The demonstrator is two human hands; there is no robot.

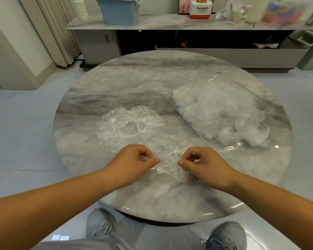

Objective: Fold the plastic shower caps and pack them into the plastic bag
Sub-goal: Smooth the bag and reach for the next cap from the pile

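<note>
Centrally, at the near edge of the round marble table, left hand and right hand each pinch a crumpled clear shower cap; another cap lies beyond; far right, the plastic bag holds packed caps.

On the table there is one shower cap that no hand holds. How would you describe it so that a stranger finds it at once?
Start at the round marble table. Left of the stuffed plastic bag, beyond the left hand and right hand, a clear shower cap lies spread open. Unlike the crumpled cap that both hands pinch, it is untouched and shows its white gathered rim.
</note>
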